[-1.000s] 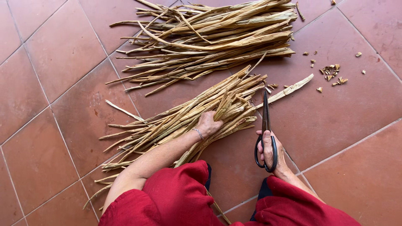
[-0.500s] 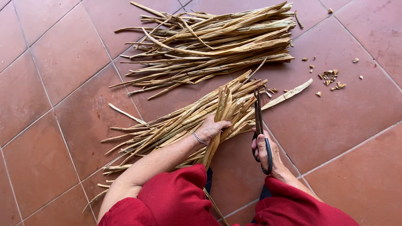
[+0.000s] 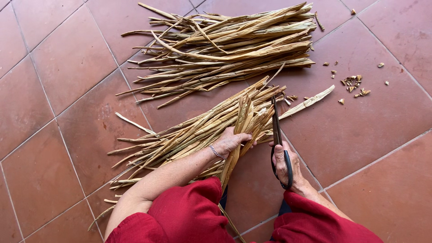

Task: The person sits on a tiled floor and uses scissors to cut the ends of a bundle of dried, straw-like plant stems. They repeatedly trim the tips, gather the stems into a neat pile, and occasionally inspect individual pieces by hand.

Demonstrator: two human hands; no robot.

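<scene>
We see a few long, dry, straw-coloured plant strips [image 3: 240, 135] lifted off the nearer heap, gripped in the left hand [image 3: 231, 141], whose fingers curl closed around them just above the floor. The right hand [image 3: 284, 164] is closed through the loops of black-handled steel scissors [image 3: 276, 135], the dark blades pointing away from us and lying just beside the raised strips near their far ends; whether the blades are parted we cannot tell. A thin metal bracelet [image 3: 216, 152] circles the left wrist, and red sleeves [image 3: 189, 216] cover both arms. Beneath the hands lies the nearer heap of dried strips [image 3: 180, 135], fanned out across the terracotta tile floor [image 3: 67, 67]. A second, larger heap of the same strips [image 3: 225, 45] lies beyond it. Small cut-off bits [image 3: 353, 85] are scattered on the tiles to the right.
</scene>
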